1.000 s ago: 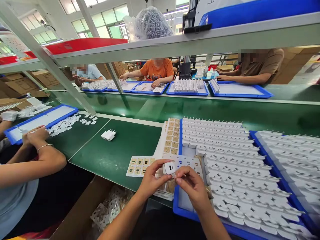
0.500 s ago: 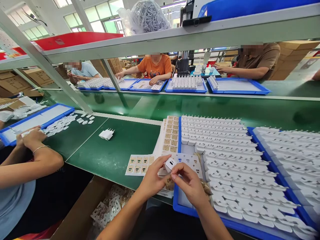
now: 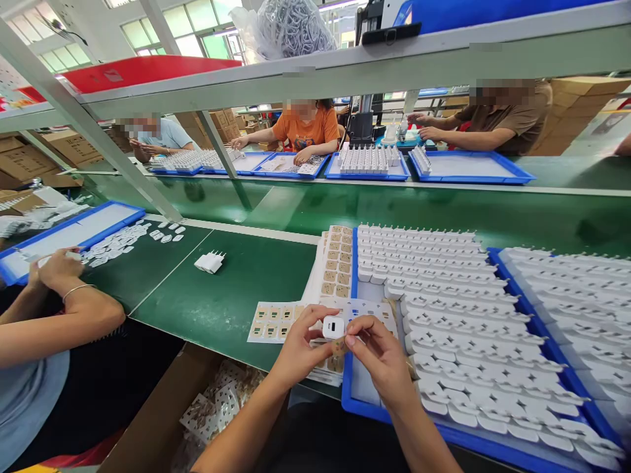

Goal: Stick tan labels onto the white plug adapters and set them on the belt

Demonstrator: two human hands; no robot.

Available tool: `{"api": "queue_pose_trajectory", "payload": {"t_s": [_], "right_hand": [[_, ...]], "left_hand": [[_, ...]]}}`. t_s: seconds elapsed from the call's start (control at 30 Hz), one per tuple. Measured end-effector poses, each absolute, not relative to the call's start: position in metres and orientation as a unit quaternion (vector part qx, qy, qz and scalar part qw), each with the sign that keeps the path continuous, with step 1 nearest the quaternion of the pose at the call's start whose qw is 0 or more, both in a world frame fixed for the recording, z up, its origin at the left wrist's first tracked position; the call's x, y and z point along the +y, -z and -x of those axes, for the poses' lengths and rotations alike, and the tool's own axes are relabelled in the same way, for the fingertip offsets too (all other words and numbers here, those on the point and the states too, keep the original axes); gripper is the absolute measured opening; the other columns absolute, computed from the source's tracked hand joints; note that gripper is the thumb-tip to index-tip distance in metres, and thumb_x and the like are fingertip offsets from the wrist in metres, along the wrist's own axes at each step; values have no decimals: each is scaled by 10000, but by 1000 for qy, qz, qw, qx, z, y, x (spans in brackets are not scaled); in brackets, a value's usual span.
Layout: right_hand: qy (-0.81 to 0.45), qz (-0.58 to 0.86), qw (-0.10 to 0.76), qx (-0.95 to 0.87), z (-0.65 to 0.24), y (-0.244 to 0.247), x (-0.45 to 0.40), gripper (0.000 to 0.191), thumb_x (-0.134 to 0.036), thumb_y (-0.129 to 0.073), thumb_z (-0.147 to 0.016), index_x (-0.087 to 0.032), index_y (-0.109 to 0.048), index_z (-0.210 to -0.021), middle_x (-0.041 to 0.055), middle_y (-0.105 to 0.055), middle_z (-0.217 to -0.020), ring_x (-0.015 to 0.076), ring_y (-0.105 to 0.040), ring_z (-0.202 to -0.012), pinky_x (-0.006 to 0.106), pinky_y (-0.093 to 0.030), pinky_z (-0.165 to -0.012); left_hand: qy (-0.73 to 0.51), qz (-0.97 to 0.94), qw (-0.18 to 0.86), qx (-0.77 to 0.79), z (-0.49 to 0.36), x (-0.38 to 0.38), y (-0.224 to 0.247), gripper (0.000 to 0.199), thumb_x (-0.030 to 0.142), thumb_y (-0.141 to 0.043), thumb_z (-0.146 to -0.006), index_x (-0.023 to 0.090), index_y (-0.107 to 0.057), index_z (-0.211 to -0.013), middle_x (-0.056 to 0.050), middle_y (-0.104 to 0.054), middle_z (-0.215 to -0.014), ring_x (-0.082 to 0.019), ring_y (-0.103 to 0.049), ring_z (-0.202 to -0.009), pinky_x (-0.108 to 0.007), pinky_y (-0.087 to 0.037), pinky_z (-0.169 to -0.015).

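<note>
A white plug charger (image 3: pixel 334 327) is gripped between the thumb and fingers of my left hand (image 3: pixel 302 347), its end face with one dark port slot turned toward me. My right hand (image 3: pixel 375 351) is closed in a pinch close to the charger's right side, on a small tan sticker (image 3: pixel 339 345) just under the charger. Beneath both hands lie sticker sheets (image 3: pixel 336 263), with tan squares in rows. One more sticker sheet (image 3: pixel 269 322) lies to the left, and a partly stripped white sheet (image 3: pixel 377 312) shows behind my right hand.
A blue tray (image 3: pixel 353 387) on the right holds rows of white chargers; another blue tray (image 3: pixel 530 295) adjoins it. A lone charger (image 3: pixel 210 262) lies on the green table (image 3: pixel 236 289). At left a co-worker's hands (image 3: pixel 62 268) work near scattered white pieces. Overhead runs a shelf (image 3: pixel 296 82).
The charger has turned so its port face points more squarely at me. My right fingers have shifted slightly right, with the tan sticker now showing below the charger.
</note>
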State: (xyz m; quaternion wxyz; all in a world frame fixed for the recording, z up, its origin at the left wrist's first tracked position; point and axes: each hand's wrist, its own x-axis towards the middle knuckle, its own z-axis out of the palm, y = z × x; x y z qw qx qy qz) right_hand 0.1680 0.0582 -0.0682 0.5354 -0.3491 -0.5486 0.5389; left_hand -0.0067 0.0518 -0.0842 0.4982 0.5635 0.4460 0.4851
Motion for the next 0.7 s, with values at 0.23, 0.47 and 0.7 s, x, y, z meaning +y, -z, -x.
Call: {"api": "queue_pose_trajectory", "payload": {"t_s": [0.23, 0.47, 0.7], "right_hand": [[-549, 363, 561, -502, -168, 69, 54, 90, -322, -701, -885, -242, -667, -868, 4, -623, -840, 165, -604, -812, 268, -504, -749], [-526, 398, 569, -491, -166, 65, 51, 112, -339, -715, -871, -237, -670, -873, 7, -630, -849, 173, -612, -832, 286, -508, -785], [-519, 409, 559, -502, -166, 62, 49, 130, -356, -707, -870, -235, -663, -874, 12, -630, -834, 178, -614, -815, 297, -517, -763]], "left_hand": [[-444, -661, 421, 434, 9, 40, 69, 535, 271, -682, -885, 343, -544, -1398, -87, -552, -1363, -267, -520, -1264, -344, -546, -918], [-459, -710, 271, 461, 5, 40, 66, 473, 218, -749, -830, 291, -642, -1285, -73, -654, -1169, -233, -608, -1108, -395, -501, -987], [-455, -724, 240, 460, 4, 38, 63, 453, 252, -741, -845, 286, -637, -1285, -79, -660, -1154, -236, -613, -1093, -392, -513, -959]]}}
